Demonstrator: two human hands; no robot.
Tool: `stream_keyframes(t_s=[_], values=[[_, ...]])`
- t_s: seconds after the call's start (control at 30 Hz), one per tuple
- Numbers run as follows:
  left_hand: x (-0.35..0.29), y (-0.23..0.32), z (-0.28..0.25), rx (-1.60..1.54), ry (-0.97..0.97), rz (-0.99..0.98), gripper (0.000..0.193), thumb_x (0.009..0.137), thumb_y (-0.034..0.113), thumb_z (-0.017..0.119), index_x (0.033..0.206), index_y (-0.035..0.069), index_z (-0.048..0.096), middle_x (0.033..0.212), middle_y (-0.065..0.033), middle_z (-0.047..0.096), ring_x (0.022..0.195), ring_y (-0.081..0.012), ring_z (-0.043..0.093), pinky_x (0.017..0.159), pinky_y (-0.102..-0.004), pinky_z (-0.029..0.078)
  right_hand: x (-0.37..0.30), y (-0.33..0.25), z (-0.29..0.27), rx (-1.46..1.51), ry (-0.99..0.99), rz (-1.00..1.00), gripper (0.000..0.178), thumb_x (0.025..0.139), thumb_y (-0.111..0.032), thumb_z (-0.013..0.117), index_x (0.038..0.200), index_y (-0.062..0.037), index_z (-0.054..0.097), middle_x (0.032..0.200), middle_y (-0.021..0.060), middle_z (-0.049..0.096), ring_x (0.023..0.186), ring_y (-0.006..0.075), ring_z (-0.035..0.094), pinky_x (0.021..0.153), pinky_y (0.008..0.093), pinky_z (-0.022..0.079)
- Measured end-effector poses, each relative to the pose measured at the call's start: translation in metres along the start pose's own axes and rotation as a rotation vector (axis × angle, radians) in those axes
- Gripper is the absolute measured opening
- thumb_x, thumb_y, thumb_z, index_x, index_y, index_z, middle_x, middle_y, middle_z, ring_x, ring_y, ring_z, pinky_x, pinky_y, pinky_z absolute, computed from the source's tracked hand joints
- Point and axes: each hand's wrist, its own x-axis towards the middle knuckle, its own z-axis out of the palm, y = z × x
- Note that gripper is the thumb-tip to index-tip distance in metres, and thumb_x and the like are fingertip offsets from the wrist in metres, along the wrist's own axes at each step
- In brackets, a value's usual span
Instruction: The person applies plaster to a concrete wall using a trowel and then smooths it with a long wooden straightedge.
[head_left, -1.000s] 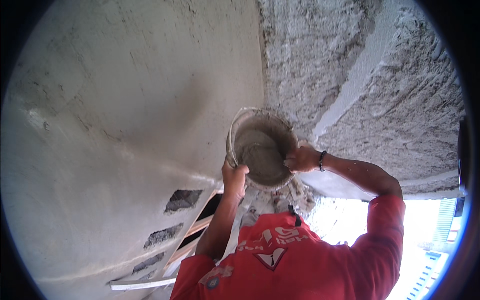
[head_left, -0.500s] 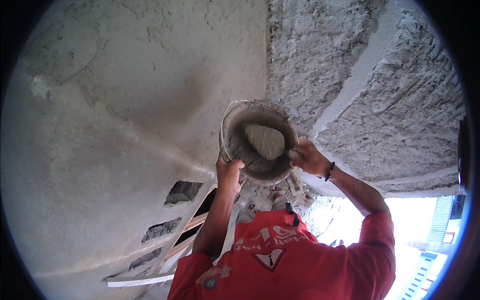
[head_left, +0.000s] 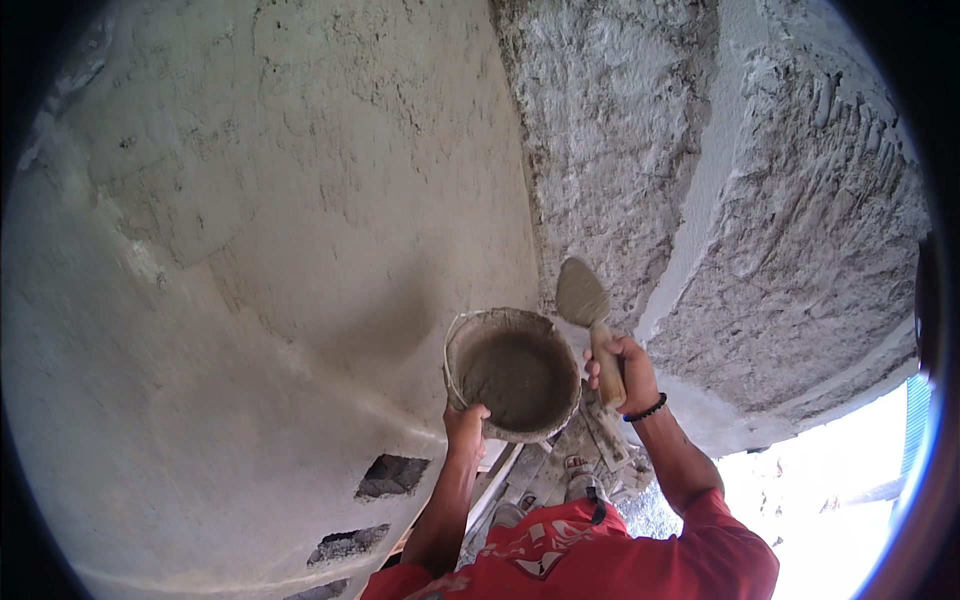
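Our left hand (head_left: 466, 428) is closed on the lower-left rim of the bucket (head_left: 506, 325), thumb over the edge; its other fingers are mostly hidden. Our right hand (head_left: 634, 375), just right of the bucket, is wrapped round the wooden handle of a trowel (head_left: 583, 293), whose mortar-smeared blade points up beyond the bucket's upper-right rim. Wet grey mortar (head_left: 515, 390) lies inside the bucket, and a thin wire bail (head_left: 449, 365) rests along its left side. Left of the bucket we have a smooth plastered wall (head_left: 250, 280); above and right of it, a rough wall (head_left: 620, 150) with a pale strip (head_left: 705, 190). Dark recesses (head_left: 392, 476) sit below and left of the bucket.
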Motion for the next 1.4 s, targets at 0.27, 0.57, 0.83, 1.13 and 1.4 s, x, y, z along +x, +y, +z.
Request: stream_keyframes(t_s=[0.27,0.57,0.83,1.13,1.4], values=[[-0.007,-0.011,-0.015,-0.075,-0.03,0.006,0.062,0.058,-0.004,0.055,0.12,-0.003,0.052,0.111,-0.0108,0.06,0.098,-0.0239,0.057,0.086,-0.0321,0.044,0.063,-0.093,0.022,0.12,0.096,-0.755,0.027,0.087,-0.017,0.047,0.109,-0.0032,0.044,0.084,0.0105,0.054,0.064,0.0167,0.056,0.05,0.0276,0.05],[-0.026,-0.014,-0.03,-0.095,0.096,-0.111,0.061,0.06,-0.004,0.055,0.12,-0.002,0.051,0.103,-0.0119,0.06,0.084,-0.0259,0.061,0.072,-0.0337,0.051,0.123,-0.176,0.069,-0.011,0.438,-1.376,0.056,0.086,-0.008,0.056,0.135,-0.0064,0.03,0.084,0.0114,0.055,0.064,0.0164,0.056,0.049,0.0277,0.048],[-0.02,-0.033,-0.025,-0.06,0.178,-0.036,0.054,0.058,-0.006,0.054,0.111,-0.006,0.055,0.099,-0.0112,0.062,0.083,-0.0208,0.06,0.072,-0.0308,0.049,0.286,-0.136,-0.009,-1.93,0.189,-0.981,0.057,0.08,-0.013,0.061,0.134,-0.0077,0.041,0.089,0.021,0.065,0.07,0.0399,0.062,0.065,0.0489,0.049],[-0.007,-0.041,-0.027,0.013,0.025,-0.018,0.064,0.059,-0.004,0.055,0.123,-0.002,0.049,0.098,-0.0102,0.059,0.073,-0.0215,0.059,0.061,-0.0338,0.052,0.066,-0.075,-0.072,-1.297,-0.122,0.011,0.038,0.087,-0.016,0.058,0.124,-0.0093,0.051,0.073,0.0056,0.06,0.065,0.0122,0.061,0.062,0.0289,0.052],[-0.005,-0.02,0.014,0.126,-0.139,0.033,0.057,0.059,-0.003,0.053,0.117,-0.004,0.052,0.096,-0.0069,0.058,0.08,-0.0161,0.055,0.069,-0.0273,0.047,0.037,-0.002,-0.091,-2.26,-0.514,-0.492,0.019,0.088,-0.024,0.046,0.082,-0.0133,0.06,0.074,0.0091,0.066,0.072,0.0291,0.066,0.067,0.043,0.052]])
